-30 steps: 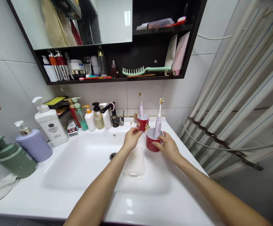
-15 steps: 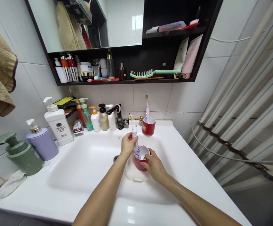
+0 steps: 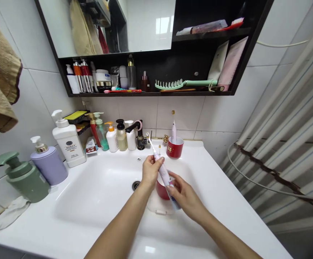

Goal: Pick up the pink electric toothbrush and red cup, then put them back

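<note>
A pale pink electric toothbrush (image 3: 164,174) slants over the sink, its white bristle head pointing up and left toward the faucet. My left hand (image 3: 151,169) pinches the upper handle between thumb and fingers. At the lower handle my right hand (image 3: 185,192) has its thumb across the front and fingers behind, closed on it. Behind the toothbrush stands a red cup (image 3: 162,190) with a white inside, partly covered by the handle and hands. Just past my left hand a second small brush head (image 3: 159,148) shows; its lower part is hidden.
Another red cup (image 3: 176,149) holding a pink electric toothbrush (image 3: 174,131) stands on the back rim, right of the black faucet (image 3: 139,133). Pump bottles (image 3: 114,138) line the back left. Overhead is a dark cabinet shelf (image 3: 145,94). Pipes (image 3: 283,133) run along the right.
The toothbrush has been lifted out of the front cup and tilted, head to the upper left. My right hand has left the cup's side for the toothbrush's lower end. The view has shifted slightly.
</note>
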`<action>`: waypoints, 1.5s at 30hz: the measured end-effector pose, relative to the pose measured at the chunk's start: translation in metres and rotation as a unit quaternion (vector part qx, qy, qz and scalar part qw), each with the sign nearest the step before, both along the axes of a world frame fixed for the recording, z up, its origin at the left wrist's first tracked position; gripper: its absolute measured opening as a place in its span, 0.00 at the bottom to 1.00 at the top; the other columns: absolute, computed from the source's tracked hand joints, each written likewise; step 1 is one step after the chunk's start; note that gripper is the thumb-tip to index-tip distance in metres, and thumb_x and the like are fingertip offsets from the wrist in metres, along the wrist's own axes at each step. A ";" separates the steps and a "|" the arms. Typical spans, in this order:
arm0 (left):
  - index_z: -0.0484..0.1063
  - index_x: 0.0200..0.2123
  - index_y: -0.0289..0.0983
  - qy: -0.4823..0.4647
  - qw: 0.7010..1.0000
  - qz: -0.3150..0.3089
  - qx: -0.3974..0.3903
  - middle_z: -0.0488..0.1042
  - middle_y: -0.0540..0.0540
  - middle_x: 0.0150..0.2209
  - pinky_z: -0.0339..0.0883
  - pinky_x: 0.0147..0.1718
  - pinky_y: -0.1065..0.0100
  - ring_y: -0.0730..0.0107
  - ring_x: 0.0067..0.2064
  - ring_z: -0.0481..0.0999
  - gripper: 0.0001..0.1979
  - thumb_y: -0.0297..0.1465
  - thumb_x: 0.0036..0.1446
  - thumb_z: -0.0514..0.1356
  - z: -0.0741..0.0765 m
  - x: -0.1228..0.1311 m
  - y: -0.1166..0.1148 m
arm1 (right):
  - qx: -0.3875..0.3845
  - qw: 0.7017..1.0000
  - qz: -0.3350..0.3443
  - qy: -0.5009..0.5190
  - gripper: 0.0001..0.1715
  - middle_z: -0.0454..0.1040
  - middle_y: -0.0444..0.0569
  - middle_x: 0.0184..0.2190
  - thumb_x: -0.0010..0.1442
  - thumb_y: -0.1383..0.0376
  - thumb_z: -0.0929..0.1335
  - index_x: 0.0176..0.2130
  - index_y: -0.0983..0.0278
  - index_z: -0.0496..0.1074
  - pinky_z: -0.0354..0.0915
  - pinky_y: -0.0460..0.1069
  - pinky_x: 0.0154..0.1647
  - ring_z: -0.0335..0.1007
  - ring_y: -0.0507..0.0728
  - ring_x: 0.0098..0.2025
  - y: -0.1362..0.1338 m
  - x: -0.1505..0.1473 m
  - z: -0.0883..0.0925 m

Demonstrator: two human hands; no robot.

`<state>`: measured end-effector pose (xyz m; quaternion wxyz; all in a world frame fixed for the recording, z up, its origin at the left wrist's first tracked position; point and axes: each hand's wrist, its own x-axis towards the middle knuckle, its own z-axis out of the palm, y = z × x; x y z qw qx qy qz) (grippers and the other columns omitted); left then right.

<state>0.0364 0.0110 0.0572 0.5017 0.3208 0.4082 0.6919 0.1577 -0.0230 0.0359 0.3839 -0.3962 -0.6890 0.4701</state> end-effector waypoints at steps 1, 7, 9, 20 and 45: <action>0.62 0.22 0.32 -0.007 1.000 -0.022 -0.012 0.61 0.55 0.16 0.54 0.19 0.78 0.84 0.18 0.58 0.10 0.32 0.35 0.59 -0.002 0.002 0.000 | -0.032 0.999 0.024 0.018 0.19 0.63 0.44 0.27 0.49 0.60 0.59 0.41 0.64 0.56 0.58 0.45 0.26 0.60 0.49 0.26 -0.003 -0.001 0.001; 0.63 0.24 0.32 -0.097 0.990 -0.080 -0.060 0.67 0.49 0.20 0.60 0.27 0.73 0.78 0.22 0.67 0.06 0.29 0.41 0.56 -0.006 -0.005 0.006 | -0.245 0.959 0.106 0.099 0.11 0.57 0.40 0.21 0.51 0.58 0.56 0.28 0.65 0.56 0.54 0.43 0.17 0.53 0.45 0.17 -0.010 0.001 -0.003; 0.63 0.23 0.32 -0.108 0.989 -0.076 -0.066 0.68 0.48 0.21 0.61 0.29 0.72 0.76 0.24 0.68 0.04 0.27 0.41 0.56 -0.007 -0.006 0.008 | -0.263 0.953 0.117 0.096 0.12 0.57 0.39 0.21 0.51 0.57 0.56 0.28 0.64 0.54 0.53 0.42 0.15 0.52 0.44 0.17 -0.010 0.003 -0.005; 0.62 0.21 0.32 -0.146 0.986 -0.006 -0.075 0.67 0.50 0.18 0.62 0.30 0.71 0.78 0.21 0.67 0.02 0.24 0.44 0.52 -0.008 0.003 0.010 | -0.260 0.960 0.089 0.043 0.15 0.55 0.38 0.19 0.50 0.53 0.55 0.30 0.63 0.53 0.50 0.41 0.13 0.49 0.43 0.15 -0.012 -0.002 -0.005; 0.62 0.22 0.32 -0.138 0.986 0.077 -0.061 0.65 0.50 0.19 0.62 0.25 0.74 0.80 0.21 0.67 0.04 0.26 0.45 0.51 -0.020 -0.014 0.023 | -0.179 0.979 0.068 -0.075 0.11 0.55 0.38 0.18 0.51 0.58 0.54 0.30 0.63 0.54 0.50 0.40 0.12 0.52 0.45 0.16 -0.012 0.001 -0.015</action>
